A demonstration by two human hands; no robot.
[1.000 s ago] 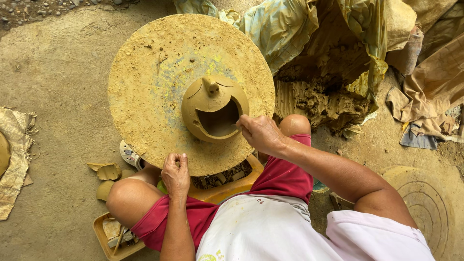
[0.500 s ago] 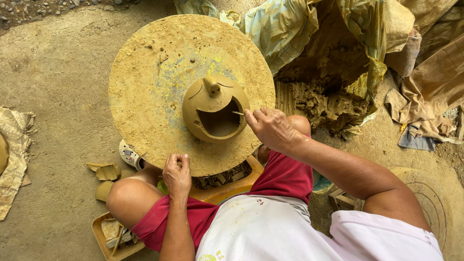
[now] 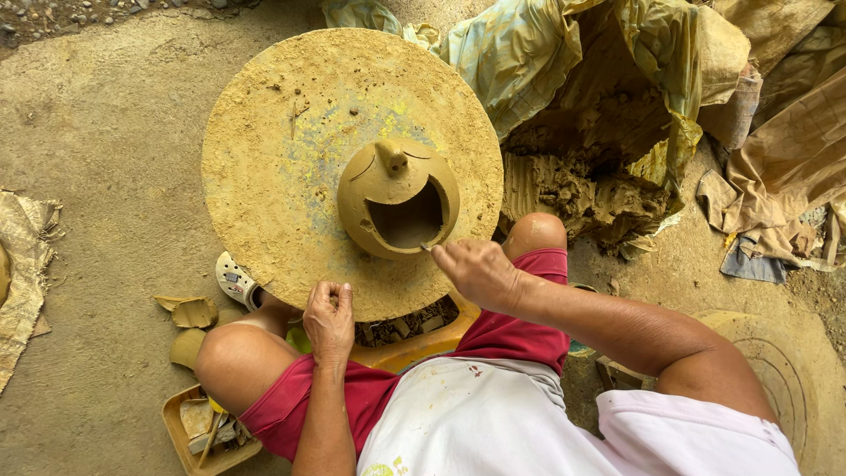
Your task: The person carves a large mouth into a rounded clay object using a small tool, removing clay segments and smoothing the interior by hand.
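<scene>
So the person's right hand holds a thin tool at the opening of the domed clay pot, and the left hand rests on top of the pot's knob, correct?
Not quite. The head view shows the left hand at the near edge of the round clay-covered wheel, apart from the domed clay pot. The right hand is as said.

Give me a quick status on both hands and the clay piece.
Right hand pinches a thin tool at the clay pot opening's rim. Left hand rests on the wheel edge. Nothing blocks the pot.

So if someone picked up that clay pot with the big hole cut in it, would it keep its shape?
Probably not well. The clay pot looks damp and unfired, so fingers would likely dent it. The wide cut-out leaves thin walls near the right hand, so it may sag there. Its broad base on the round wheel suggests it would hardly tip.
</scene>
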